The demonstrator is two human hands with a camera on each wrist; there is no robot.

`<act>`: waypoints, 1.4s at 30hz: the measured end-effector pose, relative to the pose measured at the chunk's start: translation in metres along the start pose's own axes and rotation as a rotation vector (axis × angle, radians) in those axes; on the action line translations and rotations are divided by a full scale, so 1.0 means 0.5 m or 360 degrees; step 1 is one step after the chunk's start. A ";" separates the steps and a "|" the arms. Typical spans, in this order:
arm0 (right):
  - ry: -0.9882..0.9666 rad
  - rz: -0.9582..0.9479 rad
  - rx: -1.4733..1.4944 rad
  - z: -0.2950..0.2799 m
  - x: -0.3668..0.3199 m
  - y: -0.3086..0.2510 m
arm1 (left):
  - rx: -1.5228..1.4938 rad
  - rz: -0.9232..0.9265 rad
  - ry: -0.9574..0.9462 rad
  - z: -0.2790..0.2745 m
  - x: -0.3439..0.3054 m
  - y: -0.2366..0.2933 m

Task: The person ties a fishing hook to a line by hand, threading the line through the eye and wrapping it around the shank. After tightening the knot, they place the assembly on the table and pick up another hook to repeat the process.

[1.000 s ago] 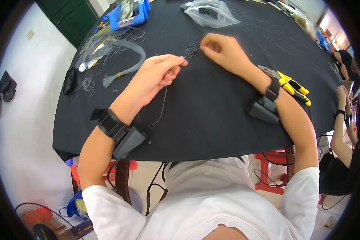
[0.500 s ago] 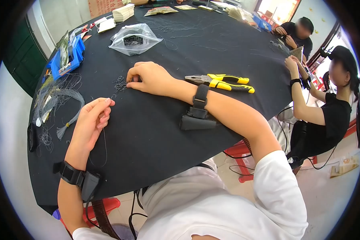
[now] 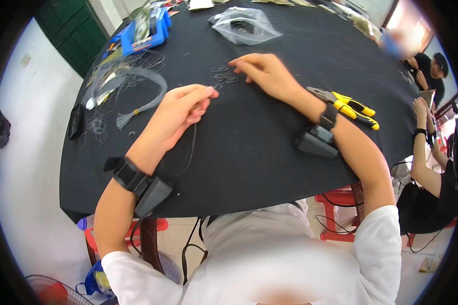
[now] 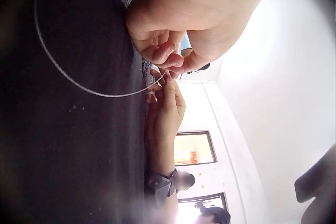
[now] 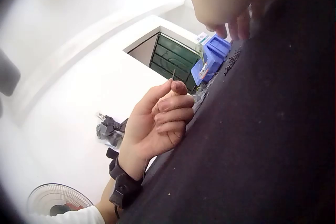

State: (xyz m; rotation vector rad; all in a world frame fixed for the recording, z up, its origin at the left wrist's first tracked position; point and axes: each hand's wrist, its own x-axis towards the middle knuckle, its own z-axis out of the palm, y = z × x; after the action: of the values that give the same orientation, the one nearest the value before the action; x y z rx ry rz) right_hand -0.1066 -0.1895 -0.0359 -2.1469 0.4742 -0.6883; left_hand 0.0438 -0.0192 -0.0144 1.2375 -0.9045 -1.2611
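My left hand (image 3: 180, 114) pinches a small dark piece (image 5: 174, 75) between thumb and index finger, its other fingers curled. A thin line (image 4: 100, 95) hangs from this grip and loops over the black cloth. Just beyond those fingertips lies a loose pile of small dark pieces (image 3: 224, 77). My right hand (image 3: 272, 76) hovers at the pile's right side, palm down, with fingers loosely extended; nothing shows in it. Whether its fingertips touch the cloth, I cannot tell.
Yellow-handled pliers (image 3: 348, 105) lie beside my right wrist. A clear bag (image 3: 245, 26) stands open behind the pile. To the left are a bundle of clear line (image 3: 155, 94), tangled strands and a blue tray (image 3: 160, 30). Other people sit at the right.
The head view swung right, then back left. My right hand's curled fingers have loosened and extended beside the pile. My left hand keeps its pinch on the small piece and line.
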 end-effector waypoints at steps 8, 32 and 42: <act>0.0009 -0.0242 0.0109 0.000 -0.008 -0.017 | -0.0084 0.0042 0.0121 -0.003 0.000 -0.005; -0.0666 -0.0026 0.0551 0.035 -0.050 -0.078 | 0.0255 0.0323 0.0059 -0.001 -0.002 -0.011; -0.0292 0.0017 0.0762 0.040 -0.058 -0.085 | 0.0275 0.0315 0.0180 0.003 -0.006 -0.009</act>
State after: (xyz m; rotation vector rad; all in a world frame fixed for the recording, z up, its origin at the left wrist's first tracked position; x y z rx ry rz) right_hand -0.1127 -0.1367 -0.0214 -1.7311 0.1954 -0.5283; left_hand 0.0414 -0.0161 -0.0180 1.3055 -1.0425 -0.9631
